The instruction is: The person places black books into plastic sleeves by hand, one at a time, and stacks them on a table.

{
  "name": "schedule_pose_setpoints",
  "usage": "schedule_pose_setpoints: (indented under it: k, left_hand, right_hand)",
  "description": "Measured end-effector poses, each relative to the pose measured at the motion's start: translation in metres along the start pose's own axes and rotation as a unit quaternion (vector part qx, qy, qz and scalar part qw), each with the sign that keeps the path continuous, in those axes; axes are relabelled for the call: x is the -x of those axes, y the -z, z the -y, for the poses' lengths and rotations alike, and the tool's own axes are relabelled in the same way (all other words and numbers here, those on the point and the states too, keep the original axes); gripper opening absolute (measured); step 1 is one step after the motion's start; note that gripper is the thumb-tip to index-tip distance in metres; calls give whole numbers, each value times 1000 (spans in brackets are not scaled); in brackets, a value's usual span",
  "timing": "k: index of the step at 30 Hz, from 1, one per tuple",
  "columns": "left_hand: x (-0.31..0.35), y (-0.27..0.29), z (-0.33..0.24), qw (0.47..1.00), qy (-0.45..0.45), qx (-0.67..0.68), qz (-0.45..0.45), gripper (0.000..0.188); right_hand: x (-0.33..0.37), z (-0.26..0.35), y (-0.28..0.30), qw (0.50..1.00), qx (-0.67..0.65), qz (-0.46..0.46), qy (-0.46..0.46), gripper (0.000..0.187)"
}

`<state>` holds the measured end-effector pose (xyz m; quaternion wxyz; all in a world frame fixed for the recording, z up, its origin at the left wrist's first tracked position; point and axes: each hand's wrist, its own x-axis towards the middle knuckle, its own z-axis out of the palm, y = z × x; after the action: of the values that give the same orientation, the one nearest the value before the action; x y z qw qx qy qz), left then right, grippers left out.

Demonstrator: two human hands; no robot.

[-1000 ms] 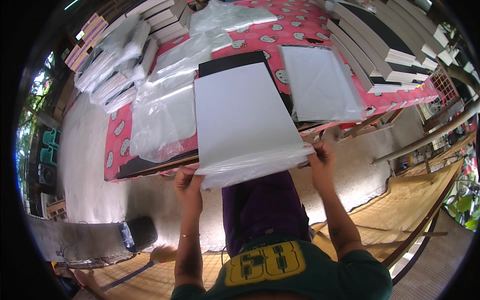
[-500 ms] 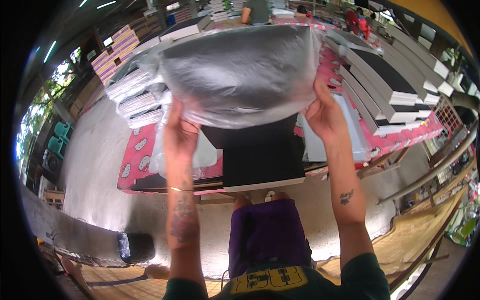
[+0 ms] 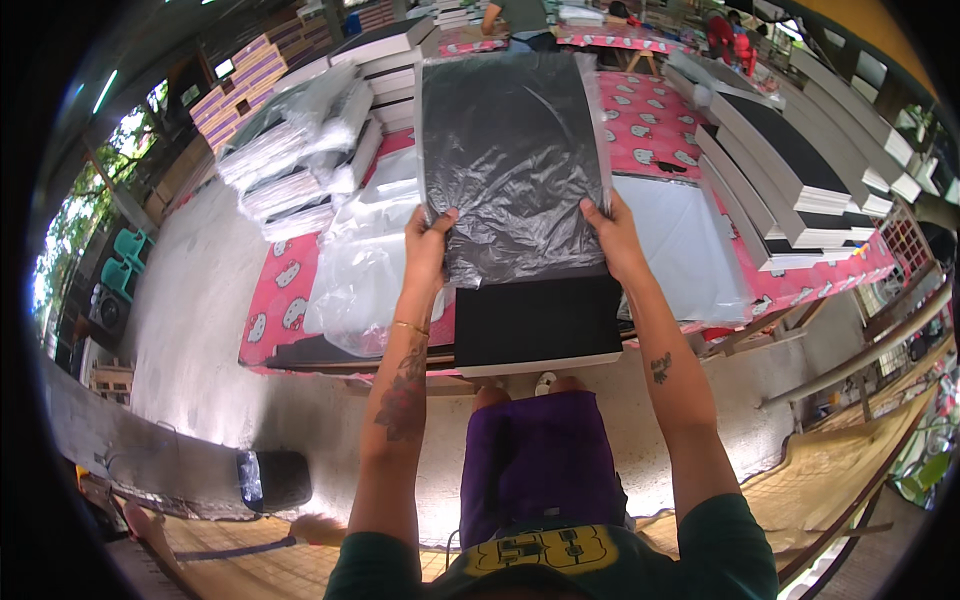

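Observation:
Both my hands grip a flat black rectangular sheet in a clear plastic bag [image 3: 515, 140], by its two sides near the closer end. My left hand [image 3: 428, 245] pinches the left edge, thumb on top. On the opposite edge, my right hand [image 3: 613, 238] has its thumb on top too; its other fingers are mostly underneath. Creased plastic covers the black surface. Below the near end lies a black-topped stack [image 3: 537, 325] with a pale front edge, partly hidden by the bag. Loose clear plastic bags [image 3: 372, 245] lie left of my left hand, and a flat pile of clear sheets [image 3: 685, 245] lies to the right.
Plastic-wrapped stacks [image 3: 290, 165] stand at the left of the pink patterned table [image 3: 265, 325]. Tall black-topped stacks with white edges [image 3: 790, 150] line its right side. Cartons [image 3: 240, 90] are piled behind, and a person [image 3: 523, 20] is at the far end.
The bagged black sheet has swung from lying crosswise to pointing lengthwise away from me. My hands have come closer together, and the loose bags at left are now uncovered.

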<state>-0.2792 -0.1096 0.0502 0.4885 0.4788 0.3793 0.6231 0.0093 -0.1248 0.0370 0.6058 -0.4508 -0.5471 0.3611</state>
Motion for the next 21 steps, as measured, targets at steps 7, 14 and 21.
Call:
schedule_pose_setpoints:
  k: [7, 14, 21]
  left_hand:
    - [13, -83, -37, 981, -43, 187, 25, 21]
    - [114, -184, 27, 971, 146, 25, 191, 31]
    - [135, -31, 7, 968, -14, -226, 106, 16]
  right_hand:
    - [55, 30, 48, 938, -315, -133, -54, 31]
    - [40, 28, 61, 790, -416, -441, 93, 30]
    - [81, -46, 143, 773, -248, -584, -22, 32]
